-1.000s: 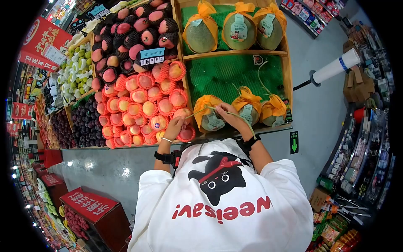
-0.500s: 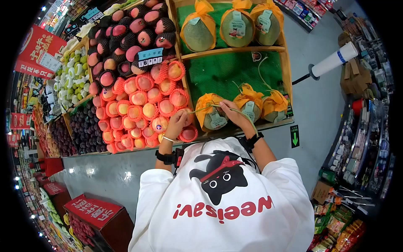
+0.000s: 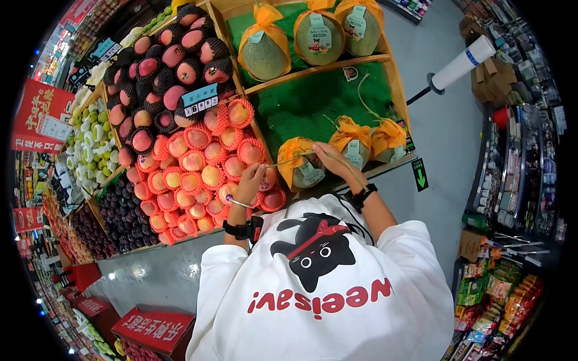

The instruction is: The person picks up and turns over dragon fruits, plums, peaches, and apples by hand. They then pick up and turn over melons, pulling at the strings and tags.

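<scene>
A thin green stem [image 3: 285,161] runs between my two hands, over the orange wrapping of the front-left melon [image 3: 308,173]. My left hand [image 3: 251,182] pinches its left end, above the netted peaches [image 3: 212,175]. Fingers of my right hand [image 3: 330,160] close on the stem at the melon's top, and the rest of it trails back along my right forearm. Two more wrapped melons [image 3: 354,151] sit just right of my right hand, in the same green-lined compartment.
Wrapped melons [image 3: 265,57] fill the upper compartment behind a wooden divider [image 3: 319,73]. Dark-netted apples [image 3: 174,54] with a price sign [image 3: 200,100] lie at the upper left, dark plums [image 3: 126,207] below. A roll of plastic bags [image 3: 460,65] stands at the right.
The whole view has shifted and tilted, with the display lying further left. Both hands keep their hold on the stem, with little change in their positions.
</scene>
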`<state>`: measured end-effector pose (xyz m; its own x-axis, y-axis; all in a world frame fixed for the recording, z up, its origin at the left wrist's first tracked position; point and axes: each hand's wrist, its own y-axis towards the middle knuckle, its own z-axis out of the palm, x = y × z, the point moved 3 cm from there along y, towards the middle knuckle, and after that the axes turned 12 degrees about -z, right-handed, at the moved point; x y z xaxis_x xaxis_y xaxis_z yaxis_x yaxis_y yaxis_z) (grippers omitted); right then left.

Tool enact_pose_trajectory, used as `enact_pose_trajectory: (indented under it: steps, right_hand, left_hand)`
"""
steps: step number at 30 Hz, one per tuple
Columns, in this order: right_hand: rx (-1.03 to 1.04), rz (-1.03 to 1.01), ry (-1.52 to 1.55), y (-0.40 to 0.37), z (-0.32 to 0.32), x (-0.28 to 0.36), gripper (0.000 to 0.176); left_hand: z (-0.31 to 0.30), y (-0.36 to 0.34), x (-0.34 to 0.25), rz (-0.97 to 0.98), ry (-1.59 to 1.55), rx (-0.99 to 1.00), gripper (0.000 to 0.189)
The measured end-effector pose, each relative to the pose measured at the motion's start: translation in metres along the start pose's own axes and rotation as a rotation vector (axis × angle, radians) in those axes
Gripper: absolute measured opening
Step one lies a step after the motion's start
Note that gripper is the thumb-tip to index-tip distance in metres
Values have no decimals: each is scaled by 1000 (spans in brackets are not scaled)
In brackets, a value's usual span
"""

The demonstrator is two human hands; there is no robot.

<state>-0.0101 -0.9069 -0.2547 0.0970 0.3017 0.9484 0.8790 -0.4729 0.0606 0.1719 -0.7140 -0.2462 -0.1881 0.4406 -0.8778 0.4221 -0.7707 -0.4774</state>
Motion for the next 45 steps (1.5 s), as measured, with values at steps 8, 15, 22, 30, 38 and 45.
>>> enact_pose_trajectory:
  steps: [8,15,22,30,38,45]
  right_hand:
    - [36,56,-69,5,4,-15,28]
    - [-14,-22,-199,9,8,-35,25]
    - [-29,101,-255,8,12,-34,19]
    - [22,300,-777,13,26,-2,19]
    - [76,353,-1141,19,45,-3,22]
    - [81,328,-1224,21,50,-1,20]
  left_hand:
    - [-10,11,1,-7,45,51,28]
    - [-16,27,13,14,32,102,29]
    - [-15,20,6,-8,18,122,29]
    - [-9,13,-17,80,184,86,29]
    - [9,-9,-49,155,404,67,26]
    - [11,-10,-33,152,379,132,22]
